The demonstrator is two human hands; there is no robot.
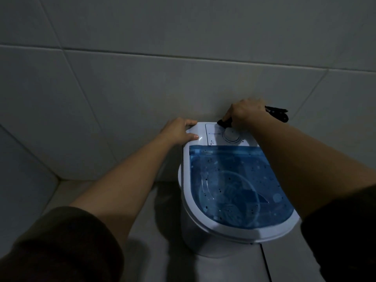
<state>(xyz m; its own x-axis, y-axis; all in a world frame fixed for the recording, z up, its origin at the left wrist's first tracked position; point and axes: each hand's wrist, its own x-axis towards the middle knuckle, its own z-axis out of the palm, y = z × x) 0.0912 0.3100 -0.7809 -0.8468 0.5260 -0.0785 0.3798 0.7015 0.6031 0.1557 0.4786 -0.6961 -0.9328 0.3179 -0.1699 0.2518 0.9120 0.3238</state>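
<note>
A small white washing machine [195, 216] with a translucent blue lid [240, 184] stands on the tiled floor against the wall. Its white control panel has a round dial [231, 136]. My left hand [179, 131] rests on the machine's back left corner, fingers straight over the edge. My right hand [246, 116] grips a black cloth [224, 123] and presses it on the panel just behind the dial. One end of the cloth sticks out to the right of the hand near the wall. Dark specks dot the lid, and a pale drum shape shows through it.
Pale tiled walls [142, 88] close in behind and to the left, meeting the floor [146, 251] in a corner at the left. The light is dim. Dark sleeves cover both upper arms at the lower corners.
</note>
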